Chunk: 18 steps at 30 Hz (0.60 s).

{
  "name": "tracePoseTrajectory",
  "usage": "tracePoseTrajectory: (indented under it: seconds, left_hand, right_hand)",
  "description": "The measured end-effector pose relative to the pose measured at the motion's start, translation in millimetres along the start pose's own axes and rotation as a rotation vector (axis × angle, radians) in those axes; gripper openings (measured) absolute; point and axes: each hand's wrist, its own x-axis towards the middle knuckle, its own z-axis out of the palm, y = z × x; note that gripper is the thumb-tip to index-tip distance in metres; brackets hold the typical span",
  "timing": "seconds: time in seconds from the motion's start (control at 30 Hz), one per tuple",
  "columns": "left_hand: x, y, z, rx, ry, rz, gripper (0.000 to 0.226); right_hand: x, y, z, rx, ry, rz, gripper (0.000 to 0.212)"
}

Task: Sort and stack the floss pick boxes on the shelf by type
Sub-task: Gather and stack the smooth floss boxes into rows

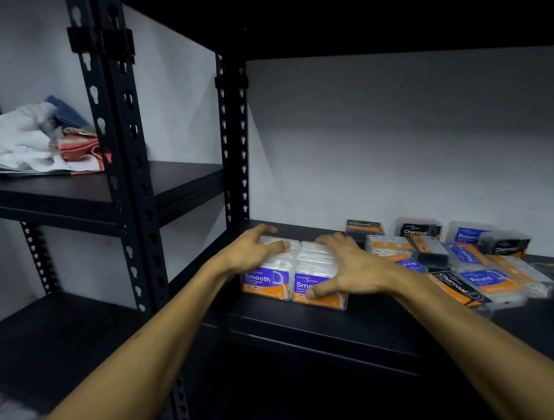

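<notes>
**Smooth pair set, rest unsorted**

Two clear "Smooth" boxes (292, 273) w/ purple-orange labels, upright, side by side & touching at left end of black shelf (357, 328). To the right, well apart: jumbled Charcoal boxes (421, 230) (black) & Round boxes (481, 280) (blue), some upright, some tilted or flat, overlapping

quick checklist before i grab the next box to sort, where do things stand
1. Two Smooth boxes side by side, labels forward: left Smooth box, right Smooth box - ok.
2. Left hand free to let go: rests on the left box, fingers over its top - ok.
3. Right hand free: spread over the right box, thumb on its front - ok.
4. Remaining boxes sorted: Charcoal box and Round box lie mixed - not ok.
5. More Smooth boxes in the pile - cannot tell.
</notes>
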Motion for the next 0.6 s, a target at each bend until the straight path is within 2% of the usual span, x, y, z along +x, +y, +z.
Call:
tracePoseTrajectory:
  seconds: [0.4,0.6]
  left_hand:
    - [4.3,-0.8,-0.2,0.055,-0.030,-0.030,0.039]
    - [6.2,-4.7,0.8,0.103,0.002,-0.019,0.048]
  right_hand:
    - [0.5,-0.5,3.7,0.027,0.025,-0.002,0.099]
    - [3.0,-0.4,5.7,0.016,0.035,0.004,0.099]
